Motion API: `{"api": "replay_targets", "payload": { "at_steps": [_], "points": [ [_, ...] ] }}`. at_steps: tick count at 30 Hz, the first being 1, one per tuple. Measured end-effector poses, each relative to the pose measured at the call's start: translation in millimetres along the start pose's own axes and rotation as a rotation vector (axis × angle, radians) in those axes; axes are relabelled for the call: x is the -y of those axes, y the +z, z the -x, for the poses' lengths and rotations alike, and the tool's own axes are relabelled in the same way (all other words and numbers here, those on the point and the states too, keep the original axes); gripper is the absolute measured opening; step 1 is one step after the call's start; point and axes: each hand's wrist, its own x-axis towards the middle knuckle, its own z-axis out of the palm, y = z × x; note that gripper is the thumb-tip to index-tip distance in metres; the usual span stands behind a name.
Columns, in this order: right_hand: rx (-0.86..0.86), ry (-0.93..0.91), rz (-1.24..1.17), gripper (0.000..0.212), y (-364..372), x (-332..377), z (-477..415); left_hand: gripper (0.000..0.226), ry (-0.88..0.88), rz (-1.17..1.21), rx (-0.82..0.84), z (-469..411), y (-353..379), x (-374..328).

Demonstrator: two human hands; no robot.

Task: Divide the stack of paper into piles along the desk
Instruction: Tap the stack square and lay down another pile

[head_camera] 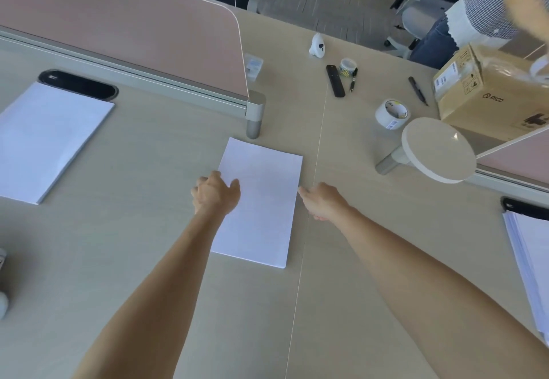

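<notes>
In the head view, three piles of white paper are seen along the light wooden desk (pixel 148 260). The middle pile (pixel 261 200) lies flat just left of the seam between the two desk halves. The left hand (pixel 216 194) is placed at the left edge of this pile, with the thumb laid on top of the sheets and the fingers curled at the side; it seems that the edge is pinched, but the underside of the fingers is hidden. The right hand (pixel 322 202) is held loosely open at the right edge of the same pile, the fingertips touching or almost touching the paper, and nothing is grasped by it.

A larger pile (pixel 47 141) is found far to the left, beside a black cable opening (pixel 78 84). A third pile (pixel 531 263) is cut by the right border of the picture.

Behind the middle pile, a pink divider panel (pixel 133 31) is mounted. Further right, a roll of tape (pixel 391 112), a black remote (pixel 335 80), a pen (pixel 353 80) and a cardboard box (pixel 490 90) are placed on the desk.
</notes>
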Motion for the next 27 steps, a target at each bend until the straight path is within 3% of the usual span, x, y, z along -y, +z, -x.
{"api": "replay_targets", "payload": {
  "at_steps": [10,15,20,27],
  "points": [
    [-0.077,-0.213,-0.315,0.035,-62,-110,89,0.027,0.184,0.118,0.158,142,32,-69],
    [-0.107,-0.27,-0.442,0.032,-101,-208,153,0.038,0.258,0.017,0.124,249,65,-119],
    [-0.201,-0.25,-0.592,0.032,-145,-314,215,0.036,0.381,0.13,0.197,335,123,-170],
    [-0.421,-0.058,-0.714,0.025,-197,-452,297,0.032,0.463,0.229,0.406,431,208,-244]
  ]
}}
